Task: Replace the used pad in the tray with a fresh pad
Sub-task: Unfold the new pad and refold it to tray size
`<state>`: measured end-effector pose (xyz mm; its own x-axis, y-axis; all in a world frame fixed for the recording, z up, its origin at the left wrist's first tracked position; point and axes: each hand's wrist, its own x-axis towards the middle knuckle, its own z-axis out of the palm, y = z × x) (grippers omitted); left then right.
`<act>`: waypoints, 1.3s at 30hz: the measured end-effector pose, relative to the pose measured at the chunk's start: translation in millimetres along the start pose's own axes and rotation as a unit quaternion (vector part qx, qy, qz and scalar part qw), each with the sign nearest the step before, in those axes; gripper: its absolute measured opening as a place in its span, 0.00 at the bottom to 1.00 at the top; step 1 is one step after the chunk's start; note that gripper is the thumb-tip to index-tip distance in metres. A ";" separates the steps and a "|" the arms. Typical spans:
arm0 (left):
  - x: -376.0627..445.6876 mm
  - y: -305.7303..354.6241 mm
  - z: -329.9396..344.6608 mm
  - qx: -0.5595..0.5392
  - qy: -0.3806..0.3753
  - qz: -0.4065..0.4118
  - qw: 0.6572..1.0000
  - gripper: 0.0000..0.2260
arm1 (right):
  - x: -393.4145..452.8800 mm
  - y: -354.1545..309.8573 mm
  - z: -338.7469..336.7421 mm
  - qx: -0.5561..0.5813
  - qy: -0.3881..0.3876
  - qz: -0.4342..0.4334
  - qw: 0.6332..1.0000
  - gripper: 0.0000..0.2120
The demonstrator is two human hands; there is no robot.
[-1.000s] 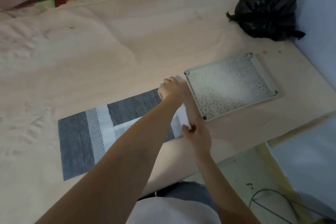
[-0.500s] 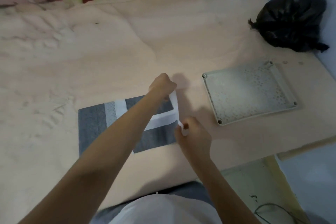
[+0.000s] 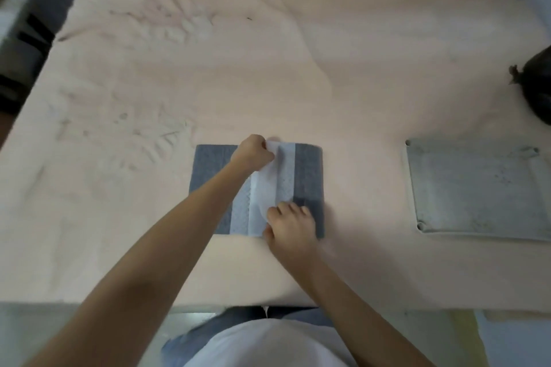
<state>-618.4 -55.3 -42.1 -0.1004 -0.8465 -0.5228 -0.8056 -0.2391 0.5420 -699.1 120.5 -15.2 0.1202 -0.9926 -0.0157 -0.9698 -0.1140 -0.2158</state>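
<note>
A folded grey fabric pad (image 3: 310, 176) with a white central band lies flat on the pale peach cloth-covered table (image 3: 208, 74), just below the centre of the view. The left hand (image 3: 253, 150) sits at the pad's 12 o'clock edge, curled into a fist that pinches the upper corner of a thin white sheet layer (image 3: 264, 188). That layer lifts slightly off the grey surface and runs down toward 6 o'clock. The right hand (image 3: 290, 225) rests at the pad's 6 o'clock edge, palm down, with its fingers (image 3: 293, 208) spread and pressing on the lower end of the white band. Whether its thumb nips the sheet's lower edge cannot be told, since the hand covers that spot.

At 3 o'clock from the pad, well apart from it, lies the square grey-green plastic tray (image 3: 477, 188) with a perforated floor and small round posts at its corners. Motion blur softens its surface, and no pad can be made out in it. At 2 o'clock, cut by the right edge of the view, sits a tied black plastic bag (image 3: 538, 83) on the table. Both bare forearms reach in from 6 o'clock, over a white shirt (image 3: 262, 345) and blue trousers (image 3: 202, 334) at the bottom of the view.
</note>
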 end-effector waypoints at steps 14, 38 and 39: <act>-28.2 -34.8 10.9 0.162 0.213 0.128 0.955 0.13 | 1.3 2.8 26.4 0.129 -0.051 0.072 0.988 0.07; -29.0 -69.9 64.6 0.259 0.128 0.251 0.924 0.26 | 94.9 45.0 75.8 -0.071 -0.065 0.043 0.994 0.25; -28.5 -70.2 64.8 0.258 0.129 0.251 0.924 0.26 | 94.9 45.6 76.4 -0.065 -0.062 0.044 0.995 0.25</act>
<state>-596.8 16.5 -107.9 -0.4481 -0.8904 -0.0800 -0.8731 0.4167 0.2529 -715.6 24.3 -101.1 0.0518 -0.9872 -0.1505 -0.9959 -0.0399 -0.0808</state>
